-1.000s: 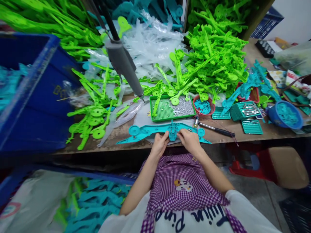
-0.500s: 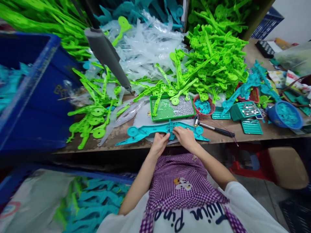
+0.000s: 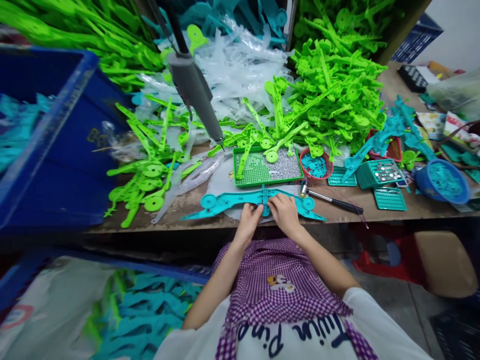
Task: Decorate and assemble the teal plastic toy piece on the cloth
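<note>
A long teal plastic part (image 3: 228, 200) with pointed ends and round discs lies across the front of the bench. My left hand (image 3: 249, 220) grips its near edge just left of the middle, fingers closed. On the right of the central crosspiece, my right hand (image 3: 284, 212) has its fingers bent and pressed to the same part. Whether a small piece sits under the fingertips cannot be made out. Just behind stands a green tray (image 3: 251, 181) of small metal pieces. A hammer (image 3: 333, 200) with a black handle lies to the right.
A grey power screwdriver (image 3: 202, 100) hangs above the bench, left of the tray. Green plastic parts (image 3: 330, 95) are heaped behind. A red basket (image 3: 331, 169) of teal pieces, a blue bowl (image 3: 455, 195) and teal trays (image 3: 390, 199) stand right; a large blue bin (image 3: 75, 130) stands left.
The hanging screwdriver has swung to the right, towards the tray. The view has shifted slightly; both hands stay at the middle of the teal part.
</note>
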{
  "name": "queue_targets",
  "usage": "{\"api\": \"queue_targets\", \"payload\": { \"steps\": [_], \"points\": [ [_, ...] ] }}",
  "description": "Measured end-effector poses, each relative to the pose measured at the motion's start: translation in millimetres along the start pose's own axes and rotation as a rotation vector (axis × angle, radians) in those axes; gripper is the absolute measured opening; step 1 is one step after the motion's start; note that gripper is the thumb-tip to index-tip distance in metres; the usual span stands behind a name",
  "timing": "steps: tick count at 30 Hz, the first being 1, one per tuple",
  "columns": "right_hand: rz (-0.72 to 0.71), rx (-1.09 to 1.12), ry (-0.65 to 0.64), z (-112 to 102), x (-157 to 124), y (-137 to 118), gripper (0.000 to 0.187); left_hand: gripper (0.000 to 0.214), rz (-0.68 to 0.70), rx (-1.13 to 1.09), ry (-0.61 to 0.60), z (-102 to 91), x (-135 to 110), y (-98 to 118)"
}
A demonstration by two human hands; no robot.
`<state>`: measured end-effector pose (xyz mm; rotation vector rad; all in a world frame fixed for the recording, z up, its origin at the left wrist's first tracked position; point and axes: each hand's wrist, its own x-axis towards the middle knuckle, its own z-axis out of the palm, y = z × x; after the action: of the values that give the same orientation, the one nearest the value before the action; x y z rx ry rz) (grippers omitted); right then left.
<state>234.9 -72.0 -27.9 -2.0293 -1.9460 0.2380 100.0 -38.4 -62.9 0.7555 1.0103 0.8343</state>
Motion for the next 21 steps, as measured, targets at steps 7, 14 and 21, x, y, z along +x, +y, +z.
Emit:
{"api": "queue_targets", "payload": {
  "steps": [7,14,21],
  "points": [
    [0.030,-0.007,-0.082,3.6,1.1,5.7,0.024,0.030,0.276,0.841,-0.094,-25.6,-11.4,40.8],
    [-0.147,0.023,-0.265,-15.1,14.3,16.1,0.019,0.008,0.367,1.081,-0.290,-19.8,26.7,62.6],
    [-0.191,0.039,-0.188,-22.1,22.1,36.8,0.015,0.024,0.187,0.872,-0.403,-41.7,42.3,71.9]
  ]
}}
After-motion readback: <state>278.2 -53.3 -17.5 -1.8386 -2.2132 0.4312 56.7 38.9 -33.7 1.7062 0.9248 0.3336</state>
